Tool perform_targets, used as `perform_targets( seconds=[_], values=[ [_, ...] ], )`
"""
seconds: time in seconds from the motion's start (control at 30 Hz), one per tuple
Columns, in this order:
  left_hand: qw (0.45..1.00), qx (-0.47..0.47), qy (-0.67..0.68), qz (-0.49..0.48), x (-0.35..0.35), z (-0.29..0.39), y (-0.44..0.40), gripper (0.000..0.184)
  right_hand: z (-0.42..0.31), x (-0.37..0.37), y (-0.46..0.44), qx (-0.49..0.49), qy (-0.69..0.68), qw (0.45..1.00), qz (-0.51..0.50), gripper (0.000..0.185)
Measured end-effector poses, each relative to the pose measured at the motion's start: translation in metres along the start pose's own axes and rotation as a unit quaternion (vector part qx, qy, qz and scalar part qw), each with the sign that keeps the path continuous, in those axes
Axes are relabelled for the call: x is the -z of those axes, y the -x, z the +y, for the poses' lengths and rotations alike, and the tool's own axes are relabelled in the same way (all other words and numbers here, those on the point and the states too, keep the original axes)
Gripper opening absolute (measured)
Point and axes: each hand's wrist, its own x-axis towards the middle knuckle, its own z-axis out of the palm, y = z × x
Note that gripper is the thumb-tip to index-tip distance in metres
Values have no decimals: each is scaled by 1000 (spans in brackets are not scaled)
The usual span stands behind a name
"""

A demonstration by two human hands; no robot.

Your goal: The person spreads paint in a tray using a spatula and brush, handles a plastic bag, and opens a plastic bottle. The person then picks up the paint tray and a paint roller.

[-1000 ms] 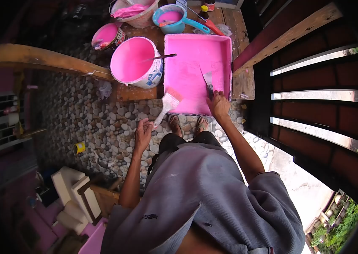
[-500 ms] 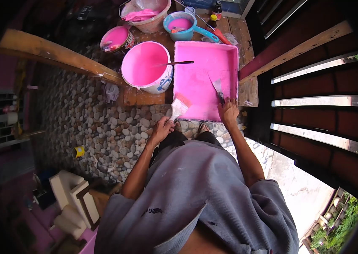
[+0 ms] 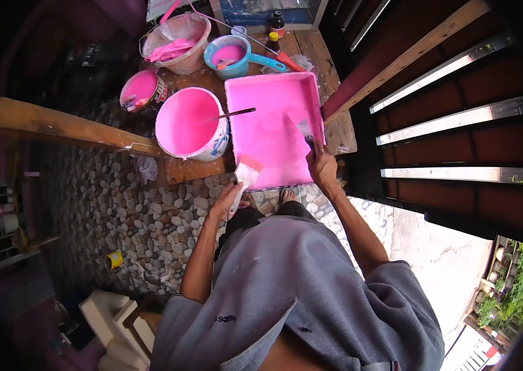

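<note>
A wide paintbrush (image 3: 247, 173) with a white handle and pink-stained bristles is gripped by my left hand (image 3: 225, 201), near the front left corner of the paint tray. In my right hand (image 3: 323, 168) is a putty knife (image 3: 303, 128), its dark handle under my fingers and its blade over the tray's right side. The square paint tray (image 3: 261, 148) is coated with pink paint. To its left stands a white bucket (image 3: 217, 141) with pink paint inside. A thin dark stick (image 3: 237, 114) leans out over the bucket's rim.
On the wooden table (image 3: 340, 133) are a blue dipper (image 3: 244, 57), a small paint can (image 3: 144, 93), a larger tub (image 3: 190, 59), a paint roller handle (image 3: 287, 60) and small bottles (image 3: 277, 28). Wooden posts (image 3: 67, 127) flank the table. A yellow cup (image 3: 113, 260) lies on the pebbled floor.
The view has shifted, so the table and containers sit further left. Both hands keep their tools; the brush is now held more upright.
</note>
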Motion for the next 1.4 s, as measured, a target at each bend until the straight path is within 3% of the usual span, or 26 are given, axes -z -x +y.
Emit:
perform_targets(
  seconds=[0.03,0.17,0.3,0.37,0.53,0.67,0.77,0.9,0.97,1.03,1.1,1.17,1.23,1.3,1.37,1.4],
  values=[
    [999,47,21,-4,0,2,-1,43,2,0,-2,-6,2,1000,12,37],
    [1000,10,-13,2,3,-1,-6,43,10,-13,-21,-21,-6,999,37,35],
    [1000,4,-1,-18,-1,16,5,43,-6,-27,-41,17,-50,997,54,34],
    [999,24,-26,-7,-12,36,18,43,-13,-30,-49,69,-98,993,16,34],
    [999,28,-34,-9,-3,30,8,45,-12,-25,-55,-35,-63,995,64,36],
    [999,21,-41,-1,-4,31,9,45,-16,-38,-63,33,-106,993,29,37],
    [1000,16,-25,-9,-1,27,6,46,-21,-33,-66,16,-161,985,55,35],
    [999,16,-37,3,-5,28,4,46,-11,-44,-70,-27,-113,991,72,32],
    [999,10,-36,3,-5,29,4,45,-17,-48,-70,5,-135,987,84,32],
    [999,31,13,6,-4,29,4,43,-22,-45,-72,80,-162,983,29,33],
    [999,30,20,13,-3,28,4,42,-22,-46,-75,73,-198,976,50,34],
    [999,29,28,21,-4,27,3,41,-21,-48,-77,-17,-135,986,92,32],
    [999,30,25,19,-6,28,4,40,-21,-57,-79,-23,-132,988,79,31],
    [999,27,32,19,-6,27,4,40,-33,-54,-79,98,-186,977,41,32],
    [999,23,39,20,-7,27,6,39,-34,-56,-80,114,-208,971,30,32],
    [999,24,30,20,-7,29,7,39,-33,-63,-80,85,-191,975,78,32]
  ],
)
